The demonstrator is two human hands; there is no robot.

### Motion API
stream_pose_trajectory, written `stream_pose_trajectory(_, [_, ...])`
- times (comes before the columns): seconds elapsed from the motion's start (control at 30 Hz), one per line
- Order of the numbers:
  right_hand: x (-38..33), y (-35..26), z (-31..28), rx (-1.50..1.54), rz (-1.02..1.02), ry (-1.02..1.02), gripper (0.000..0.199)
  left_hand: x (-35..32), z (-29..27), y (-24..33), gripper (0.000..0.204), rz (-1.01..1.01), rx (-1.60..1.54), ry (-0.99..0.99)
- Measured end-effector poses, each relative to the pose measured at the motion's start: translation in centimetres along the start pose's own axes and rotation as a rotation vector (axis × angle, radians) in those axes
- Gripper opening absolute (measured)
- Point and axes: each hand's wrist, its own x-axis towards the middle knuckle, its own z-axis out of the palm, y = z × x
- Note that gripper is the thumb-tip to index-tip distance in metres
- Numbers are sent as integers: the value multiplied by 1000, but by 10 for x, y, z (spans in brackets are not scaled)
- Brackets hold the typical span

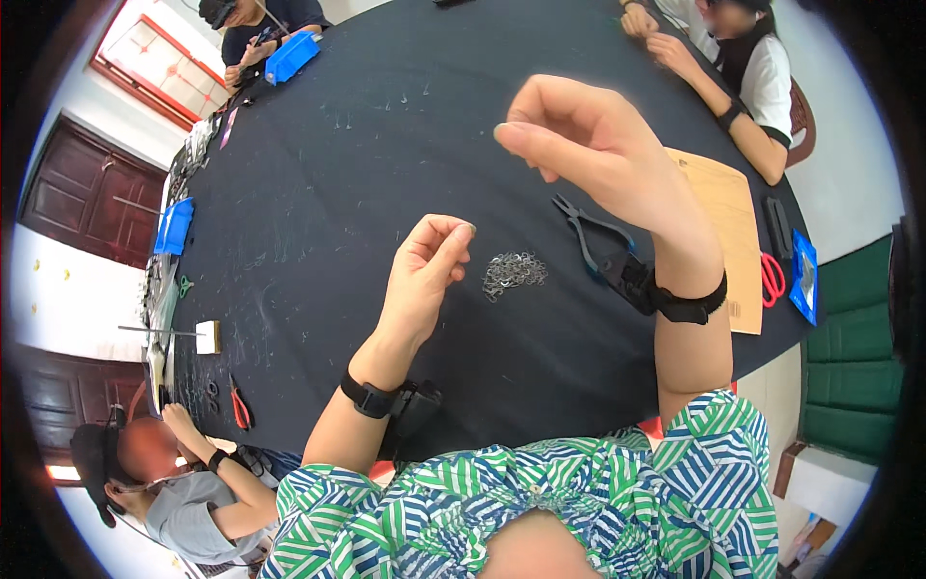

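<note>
Over the black cloth my left hand (424,265) is closed in a pinch, thumb against the curled index finger. Whatever it pinches, if anything, is too small to see. My right hand (603,145) is raised higher and farther off, its thumb tip meeting the bent index finger; nothing I can name shows there. A small heap of silvery metal links (514,274) lies on the cloth just right of my left hand. Dark pliers with blue-edged handles (588,234) rest below my right hand, partly hidden by my wrist. Black bands circle both wrists.
A tan board (738,227), red-handled scissors (772,280) and a blue packet (804,280) lie at the right. Red-handled pliers (240,409) and a white block (207,337) are at the left. Blue bins (175,227) stand along the edge. Several other people sit around the table.
</note>
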Motion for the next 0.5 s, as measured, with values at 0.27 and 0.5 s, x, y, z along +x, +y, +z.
stream_pose_trajectory(0.27, [-4,-4,3,35,-27,-10,19,5,13,-4,9,-38,-61,-14])
stream_pose_trajectory(0.5, [-4,-4,12,119,-84,1,27,1,15,-7,11,-132,-290,-234])
